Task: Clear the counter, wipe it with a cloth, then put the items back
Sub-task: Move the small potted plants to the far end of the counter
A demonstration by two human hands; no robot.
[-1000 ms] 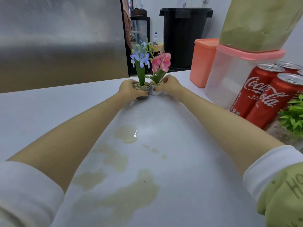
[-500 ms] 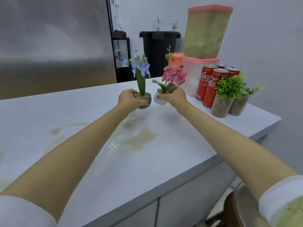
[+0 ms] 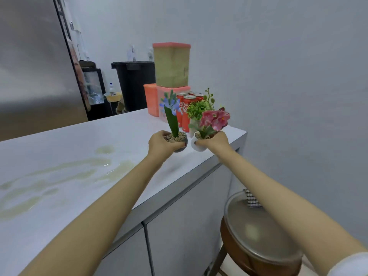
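White counter (image 3: 59,148) runs from the near left to the far right, and on its left part there are wide yellowish wet stains (image 3: 111,172). Behind it on the left stands a big steel fridge (image 3: 33,66), and a black bin (image 3: 135,84) stands on the floor further back.

Both arms are stretched forward over the right end of the counter. The left hand (image 3: 161,145) has its fingers curled around a small grey pot (image 3: 180,150) filled with pebbles, from which a blue artificial flower (image 3: 170,105) stands upright. The right hand (image 3: 214,143) grips a small white pot (image 3: 196,146) from the side, with the thumb over its front; this pot carries a pink orchid (image 3: 216,118) and is tilted a little to the left. The two pots are just beside each other and seem to be lifted off the surface, close to the counter's front edge.

At the far right corner of the counter are red Coca-Cola cans (image 3: 186,120), a small green plant (image 3: 196,110), an orange box (image 3: 151,99), and a tall container of greenish powder (image 3: 172,64) stacked on a container with a pink lid (image 3: 173,89).

Below the right arm, beside the cabinet, a round stool (image 3: 258,236) stands on the floor, with a checkered cloth (image 3: 252,199) on its far edge.
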